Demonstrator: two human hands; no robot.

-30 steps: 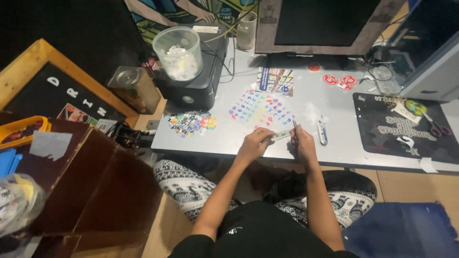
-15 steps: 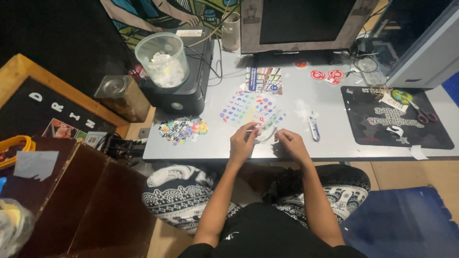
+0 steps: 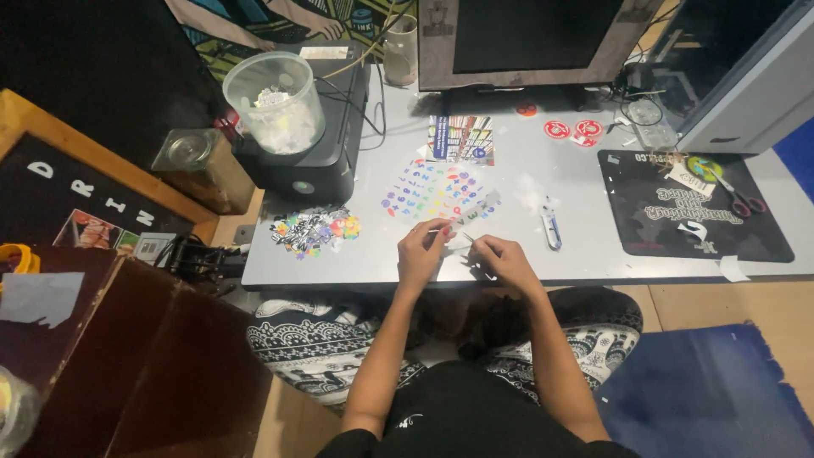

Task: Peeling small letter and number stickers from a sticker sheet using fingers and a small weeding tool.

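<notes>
**Small sticker work at the table's near edge**

The left hand (image 3: 421,252) pinches a narrow strip of clear sticker backing (image 3: 471,215); the right hand (image 3: 502,257), just beside it, is closed on a thin pointed tool (image 3: 469,239), too small to identify. Just beyond both hands lies the clear sheet of small multicoloured stickers (image 3: 432,188); right of the right hand sits a small white-and-blue clipper (image 3: 551,227). The risk, as I judge it: the light strip could curl or stick to a fingertip, since both hands work right at the grey table (image 3: 526,182) edge.

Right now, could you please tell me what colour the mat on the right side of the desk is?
The mat is black with white lettering and graphics, seen in the head view.
</notes>
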